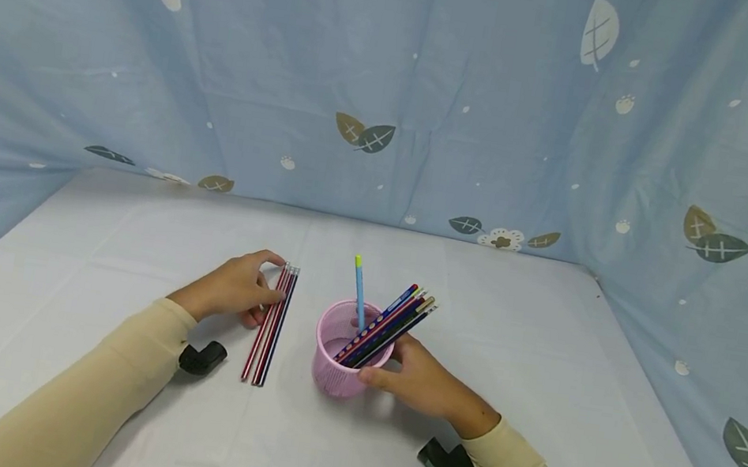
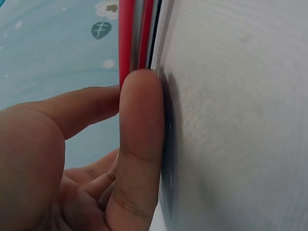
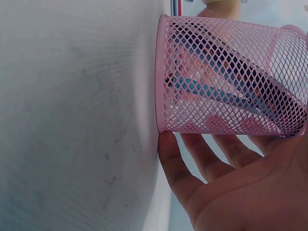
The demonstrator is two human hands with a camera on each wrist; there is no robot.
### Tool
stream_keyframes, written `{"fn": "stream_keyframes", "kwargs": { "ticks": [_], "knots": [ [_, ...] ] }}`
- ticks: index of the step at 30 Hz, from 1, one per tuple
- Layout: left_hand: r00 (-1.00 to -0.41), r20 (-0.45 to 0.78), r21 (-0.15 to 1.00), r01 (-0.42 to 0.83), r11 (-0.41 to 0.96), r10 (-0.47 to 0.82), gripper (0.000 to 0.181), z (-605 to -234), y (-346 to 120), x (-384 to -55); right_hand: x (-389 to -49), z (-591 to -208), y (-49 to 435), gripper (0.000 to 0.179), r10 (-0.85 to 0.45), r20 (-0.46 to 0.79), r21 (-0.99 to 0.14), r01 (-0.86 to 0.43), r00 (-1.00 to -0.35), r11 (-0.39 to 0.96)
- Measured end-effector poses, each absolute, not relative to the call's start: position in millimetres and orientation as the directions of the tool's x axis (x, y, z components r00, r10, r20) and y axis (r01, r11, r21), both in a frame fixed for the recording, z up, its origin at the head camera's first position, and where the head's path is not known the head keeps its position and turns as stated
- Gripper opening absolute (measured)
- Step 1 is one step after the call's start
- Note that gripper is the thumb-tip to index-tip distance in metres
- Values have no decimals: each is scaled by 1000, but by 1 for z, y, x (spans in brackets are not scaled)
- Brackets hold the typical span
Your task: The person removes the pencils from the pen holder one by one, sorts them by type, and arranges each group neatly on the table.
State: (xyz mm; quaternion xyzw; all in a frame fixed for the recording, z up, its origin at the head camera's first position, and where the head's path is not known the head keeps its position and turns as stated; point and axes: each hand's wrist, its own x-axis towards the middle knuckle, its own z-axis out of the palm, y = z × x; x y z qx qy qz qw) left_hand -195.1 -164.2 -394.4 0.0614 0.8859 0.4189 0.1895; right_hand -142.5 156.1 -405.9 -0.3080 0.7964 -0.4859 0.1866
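Observation:
In the head view, several red-striped and dark blue pencils lie side by side on the white table, left of a pink mesh pencil cup. My left hand touches them near their far ends, its thumb across the red ones and its index finger at the tips. The left wrist view shows a straight digit against the pencils. With the thumb in front and fingers behind, my right hand holds the upright cup. Leaning inside are a bundle of pencils and a light blue pencil with a yellow-green end.
A blue leaf-print curtain hangs behind the white table and along its sides. Black wrist cameras stick out from beige sleeves.

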Motion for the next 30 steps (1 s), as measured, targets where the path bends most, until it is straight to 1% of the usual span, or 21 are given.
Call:
{"fn": "stream_keyframes", "kwargs": {
  "ticks": [5,9,15,19,22,27,30],
  "knots": [
    [-928,-260,753,-22,657,268,65,-395,-163,-195,-143,-406,156,88,-677,11,-890,-316,-736,328],
    [-929,-259,755,-24,655,265,66,-396,-163,-195,-143,-405,156,90,-677,20,-889,-322,-736,325],
    [-926,-273,763,-43,645,260,69,-397,-163,-196,-142,-404,155,87,-679,13,-891,-317,-734,326],
    [-931,-253,750,-17,661,263,68,-396,-164,-196,-143,-405,155,87,-679,17,-889,-321,-734,325],
    [-942,-207,730,31,683,265,63,-394,-164,-195,-143,-406,155,87,-681,17,-888,-325,-732,327],
    [-962,-84,711,125,692,260,50,-390,-160,-193,-142,-406,155,86,-680,17,-887,-325,-733,328],
    [-970,-29,722,146,676,241,42,-384,-155,-190,-141,-405,155,86,-678,18,-887,-325,-735,328]
  ]
}}
